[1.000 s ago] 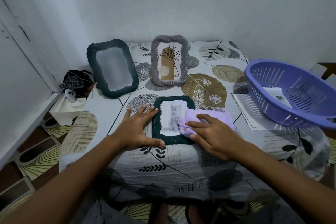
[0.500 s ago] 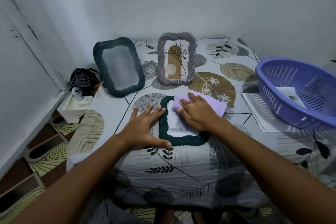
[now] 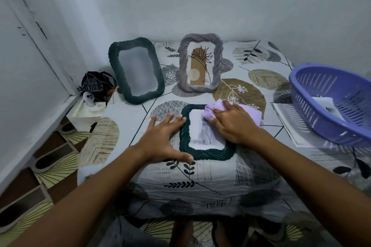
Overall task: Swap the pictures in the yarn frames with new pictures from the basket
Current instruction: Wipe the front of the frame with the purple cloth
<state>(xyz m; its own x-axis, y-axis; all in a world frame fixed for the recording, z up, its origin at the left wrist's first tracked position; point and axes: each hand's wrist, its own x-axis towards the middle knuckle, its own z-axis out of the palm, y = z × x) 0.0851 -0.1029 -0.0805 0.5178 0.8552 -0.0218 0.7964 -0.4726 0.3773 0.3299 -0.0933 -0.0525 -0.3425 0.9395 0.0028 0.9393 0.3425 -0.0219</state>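
Fingers of the right hand [image 3: 233, 124] curl lightly over a lilac cloth [image 3: 246, 112] and press it onto the glass of the small dark-green frame [image 3: 202, 154] lying flat just ahead of the person — a loose grip on the cloth, not a tight fist. The left hand [image 3: 160, 142] lies spread and flat at 9 o'clock of that frame, fingertips against its left edge and thumb along its near edge, holding nothing and steadying it. Judged from this, the step in hand is wiping the frame, which already holds a pale picture too blurred to read; the next move calls for setting the cloth aside and standing the frame up without dragging it over the patterned bed cover [image 3: 200, 178]. Three yarn frames are in view: this one, a larger dark-green frame [image 3: 136, 70] at 11 o'clock leaning near the wall, its glass showing no clear picture, and a grey frame [image 3: 200, 63] at 12 o'clock with a plant drawing. One purple basket [image 3: 329, 104] sits at 2 o'clock — at least one sheet inside, more paper [image 3: 285, 124] beneath it.
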